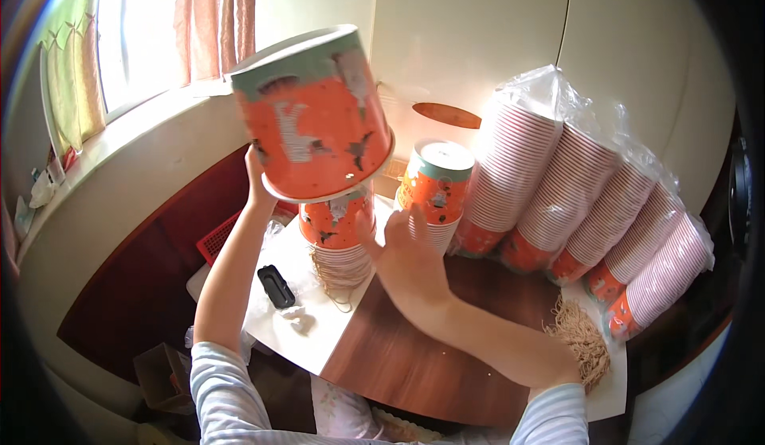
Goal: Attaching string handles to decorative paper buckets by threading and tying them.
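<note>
in what seems a holding step, the left grip grasps a tilted paper cup, the right grip is released near stacked cups, and next calls probably for steadiness.

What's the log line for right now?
left hand: holding tilted orange tub | right hand: open, near cup stack | right side: bagged stacks, tan strands

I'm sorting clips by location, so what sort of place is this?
Probably a room in a home used as a small workspace: curtains hang at a bright window, while plastic-bagged stacks of paper tubs crowd the brown-and-white table.
</note>
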Demonstrator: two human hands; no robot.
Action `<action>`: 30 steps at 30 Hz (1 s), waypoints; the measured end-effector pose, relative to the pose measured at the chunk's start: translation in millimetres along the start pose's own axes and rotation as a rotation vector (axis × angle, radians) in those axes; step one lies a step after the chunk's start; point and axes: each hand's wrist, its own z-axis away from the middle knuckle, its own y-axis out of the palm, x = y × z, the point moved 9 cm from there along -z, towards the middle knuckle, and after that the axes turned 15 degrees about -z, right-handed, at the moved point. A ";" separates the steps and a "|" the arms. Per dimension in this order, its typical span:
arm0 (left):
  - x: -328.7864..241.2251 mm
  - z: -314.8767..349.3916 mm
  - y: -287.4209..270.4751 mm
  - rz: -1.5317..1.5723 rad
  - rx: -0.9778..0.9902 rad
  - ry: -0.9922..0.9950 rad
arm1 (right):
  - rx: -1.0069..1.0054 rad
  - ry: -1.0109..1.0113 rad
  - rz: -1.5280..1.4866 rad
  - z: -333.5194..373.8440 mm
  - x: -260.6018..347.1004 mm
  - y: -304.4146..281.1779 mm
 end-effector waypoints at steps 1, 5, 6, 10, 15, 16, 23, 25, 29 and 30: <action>7.0 -3.9 7.3 -0.079 -0.035 -0.024 | -0.001 0.016 0.068 -3.5 -11.3 9.1; -0.5 -18.2 28.1 -0.357 0.073 0.204 | 0.078 0.040 0.175 -6.7 -34.8 37.7; 1.4 -18.5 28.8 -0.393 0.071 0.214 | 0.099 0.054 0.211 -5.1 -36.1 44.6; 14.5 -19.2 27.0 -0.244 0.079 0.108 | 0.022 -0.034 0.138 2.3 -11.8 43.6; 0.5 -31.2 36.2 -0.718 0.013 0.323 | 0.026 0.022 0.139 -1.2 -20.2 54.2; 4.1 -34.3 37.4 -0.727 0.034 0.323 | 0.048 0.049 0.166 -1.3 -27.0 62.7; 50.9 -58.1 26.0 -0.574 0.189 0.060 | 0.180 0.151 0.273 0.7 -26.9 124.6; 64.4 -49.0 19.6 -0.436 0.195 -0.133 | 0.208 0.095 0.313 -0.3 -5.4 123.1; 74.1 -35.4 9.7 -0.405 0.227 -0.187 | 0.228 0.063 0.383 -4.7 13.6 119.9; 82.0 -33.2 5.8 -0.290 0.255 -0.250 | 0.295 0.037 0.428 -4.2 17.5 125.5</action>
